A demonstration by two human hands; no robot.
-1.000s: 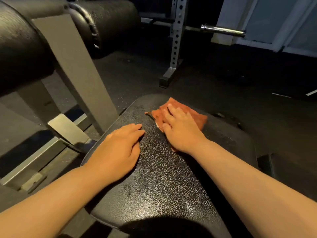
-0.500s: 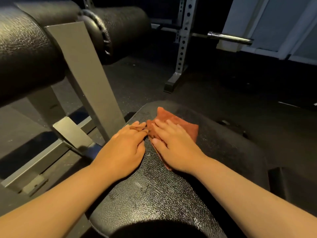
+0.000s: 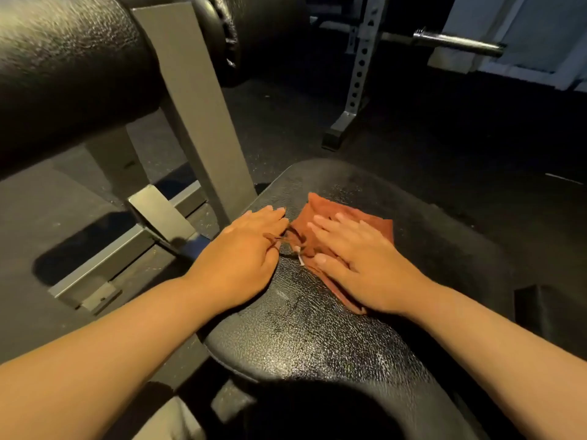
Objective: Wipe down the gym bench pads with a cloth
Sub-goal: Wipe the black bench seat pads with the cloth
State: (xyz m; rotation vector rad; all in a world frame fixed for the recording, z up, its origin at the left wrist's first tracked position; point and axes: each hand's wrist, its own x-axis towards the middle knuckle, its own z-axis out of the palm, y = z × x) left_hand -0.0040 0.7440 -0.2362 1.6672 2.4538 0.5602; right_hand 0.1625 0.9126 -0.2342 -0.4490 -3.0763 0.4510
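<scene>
Dim gym floor (image 3: 413, 138) surrounds the black bench pad (image 3: 317, 328). Mid-wipe: the fingers (image 3: 327, 222) of my right hand (image 3: 359, 265) lie straight and spread, pressing the rust-red cloth (image 3: 378, 227) flat near the pad's far end. My left hand (image 3: 244, 255) rests at the pad's edge, its fingers touching the cloth's corner; whether they pinch it I cannot tell. Next, I judge, a firm stroke toward me along the pad.
</scene>
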